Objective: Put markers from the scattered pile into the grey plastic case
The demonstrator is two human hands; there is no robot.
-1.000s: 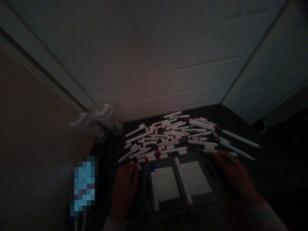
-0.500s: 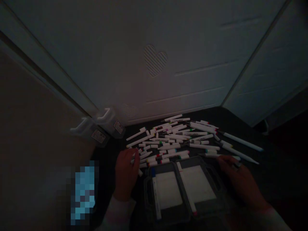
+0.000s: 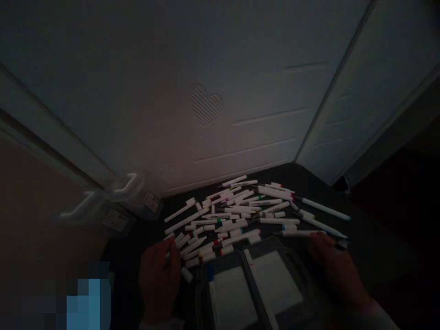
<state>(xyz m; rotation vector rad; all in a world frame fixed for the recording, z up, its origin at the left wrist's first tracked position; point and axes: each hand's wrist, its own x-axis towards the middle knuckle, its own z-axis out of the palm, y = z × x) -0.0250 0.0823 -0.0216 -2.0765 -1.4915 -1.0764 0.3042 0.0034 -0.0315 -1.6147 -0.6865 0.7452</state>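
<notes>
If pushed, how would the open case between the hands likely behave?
The open case would probably slide rather than tip, since it lies flat and spread wide. Its moulded-looking rim suggests a stiff shell. The blue-ended marker and the pale marker inside look slim and straight, so they might roll.

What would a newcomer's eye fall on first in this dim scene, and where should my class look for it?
Most likely the scatter of white markers with coloured ends, across the dark tabletop. Next, the open case in the lower middle, between the left hand and right hand. Above the markers, a striped heart stands out on the pale panel behind.
</notes>
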